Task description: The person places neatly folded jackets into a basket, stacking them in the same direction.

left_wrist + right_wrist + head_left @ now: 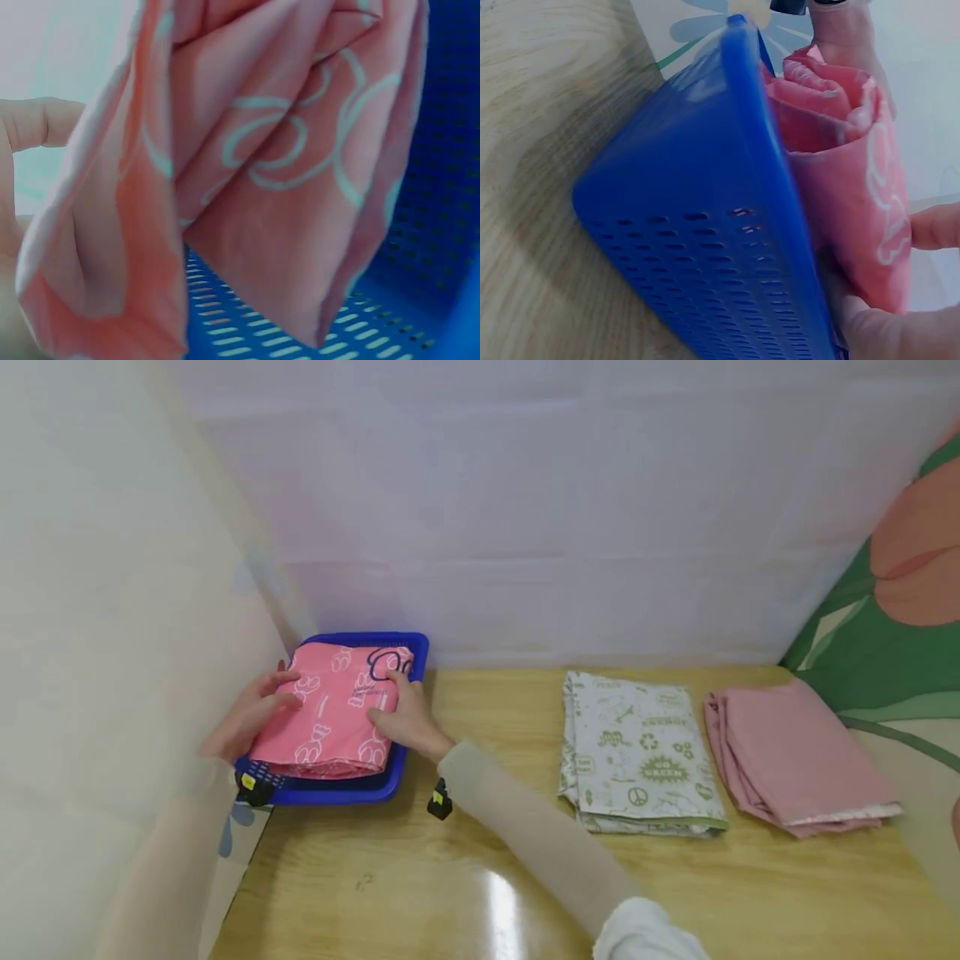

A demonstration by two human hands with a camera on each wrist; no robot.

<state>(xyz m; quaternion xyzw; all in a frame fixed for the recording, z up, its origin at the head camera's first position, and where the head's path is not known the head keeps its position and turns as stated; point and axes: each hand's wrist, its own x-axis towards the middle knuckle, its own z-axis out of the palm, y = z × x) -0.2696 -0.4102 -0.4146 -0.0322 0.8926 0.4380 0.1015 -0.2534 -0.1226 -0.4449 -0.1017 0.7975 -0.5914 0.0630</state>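
folded pink cloth (330,710) right at the blue basket's (337,796) mouth, left hand (252,713) gripping one side, right hand (410,717) gripping the other, green-print cloth (637,756) plus mauve cloth (802,756) on the counter (345,860) way right of the basket

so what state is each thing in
blue basket: upright on the table
bright pink cloth: folded, held at the blue basket's opening
left hand: gripping the bright pink cloth
right hand: gripping the bright pink cloth
green-printed cloth: folded, lying flat
dusty pink cloth: folded, lying flat
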